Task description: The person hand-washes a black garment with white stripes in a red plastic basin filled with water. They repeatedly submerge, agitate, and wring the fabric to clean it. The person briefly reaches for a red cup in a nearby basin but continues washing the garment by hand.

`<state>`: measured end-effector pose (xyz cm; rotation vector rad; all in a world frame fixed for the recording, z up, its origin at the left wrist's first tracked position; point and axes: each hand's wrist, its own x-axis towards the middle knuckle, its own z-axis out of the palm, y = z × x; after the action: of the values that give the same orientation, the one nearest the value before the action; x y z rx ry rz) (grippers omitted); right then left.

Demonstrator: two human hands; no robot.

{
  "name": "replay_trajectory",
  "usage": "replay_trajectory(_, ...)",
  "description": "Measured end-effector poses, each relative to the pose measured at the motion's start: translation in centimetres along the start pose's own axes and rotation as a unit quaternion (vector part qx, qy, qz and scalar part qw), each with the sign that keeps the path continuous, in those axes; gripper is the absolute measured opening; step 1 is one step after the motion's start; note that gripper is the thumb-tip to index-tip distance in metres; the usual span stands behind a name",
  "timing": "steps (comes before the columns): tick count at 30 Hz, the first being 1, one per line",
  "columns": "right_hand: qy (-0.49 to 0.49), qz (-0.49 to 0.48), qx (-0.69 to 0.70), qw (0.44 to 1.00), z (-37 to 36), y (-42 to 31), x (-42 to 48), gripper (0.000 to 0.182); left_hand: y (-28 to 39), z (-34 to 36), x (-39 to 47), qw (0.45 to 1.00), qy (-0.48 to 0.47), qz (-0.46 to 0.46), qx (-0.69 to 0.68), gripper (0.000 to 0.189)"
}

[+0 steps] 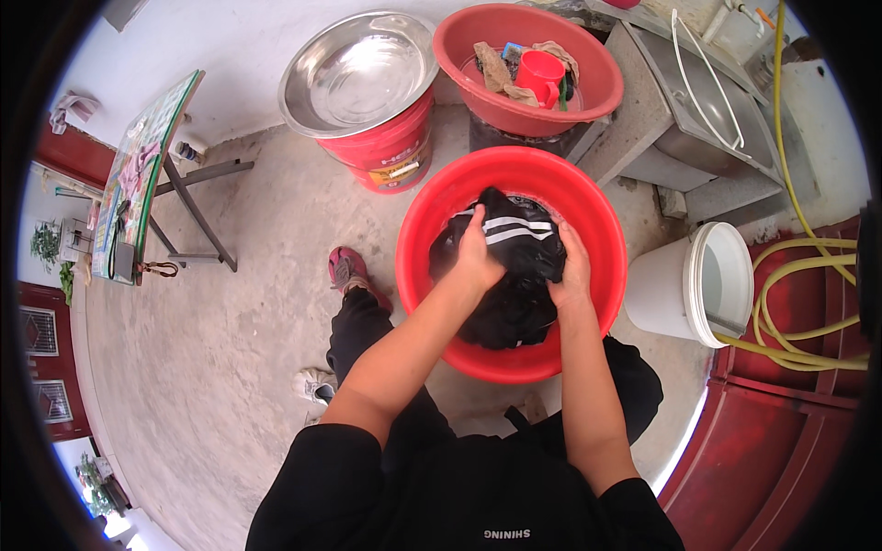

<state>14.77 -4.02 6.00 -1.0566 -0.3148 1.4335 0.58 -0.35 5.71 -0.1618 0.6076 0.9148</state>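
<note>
A round red plastic basin (pixel 511 162) stands in front of me, with a wet black garment (pixel 520 265) bunched up inside it. White stripes cross the part of the cloth between my hands. My left hand (pixel 477 253) grips the garment from its left side, thumb and fingers on the fabric. On the other side my right hand (pixel 572 265) holds the cloth, its fingers partly hidden against the folds. A little water with suds shows at the basin's far inner side.
Behind stand a steel bowl (pixel 313 113) on a red bucket (pixel 386 155) and a faded red basin (pixel 458 82) holding a red mug (pixel 541 72) and cloths. At right are a white bucket (pixel 654 289), a yellow hose (pixel 778 289) and a metal sink (pixel 716 117). A folding table (pixel 141 165) leans left.
</note>
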Motion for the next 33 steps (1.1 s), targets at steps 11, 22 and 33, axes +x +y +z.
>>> replay_trajectory(11, -0.115, -0.506, -0.536, 0.666, 7.6, 0.6, -7.7, 0.02, -1.8, -5.5, 2.8, 0.975, -0.18, -0.131, -0.026, 0.034)
replay_trajectory(22, -0.12, -0.459, -0.532, 0.701, 6.8, 2.3, -7.0, 0.015, -1.9, -6.8, 3.8, 0.958, -0.257, -0.116, -0.044, 0.025)
replay_trajectory(33, -0.107, -0.512, -0.499, 0.691, 4.8, 2.8, -5.4, 0.017, -2.8, -2.1, 0.9, 0.995, -0.024, -0.097, 0.03, 0.027)
